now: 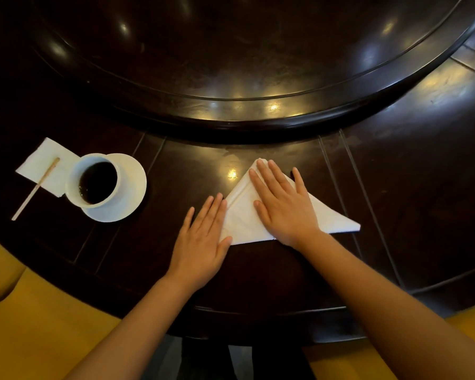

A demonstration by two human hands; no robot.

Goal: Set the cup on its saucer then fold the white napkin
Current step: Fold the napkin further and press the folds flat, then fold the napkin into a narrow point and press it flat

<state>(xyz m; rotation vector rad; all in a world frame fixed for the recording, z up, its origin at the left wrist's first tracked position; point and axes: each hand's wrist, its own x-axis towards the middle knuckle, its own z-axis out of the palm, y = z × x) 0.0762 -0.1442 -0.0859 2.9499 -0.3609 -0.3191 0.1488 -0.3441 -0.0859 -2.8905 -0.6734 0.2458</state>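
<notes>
The dark worktop (192, 165) carries the white napkin (244, 218) right in front of the person, already a triangle with its long edge running left to right nearest the body. The right hand (283, 207) lies flat and open on its middle; the left hand (203, 239), also flat, gripping nothing, touches its left corner. The cup (93, 182) sits on its saucer (132, 185) well to the left.
</notes>
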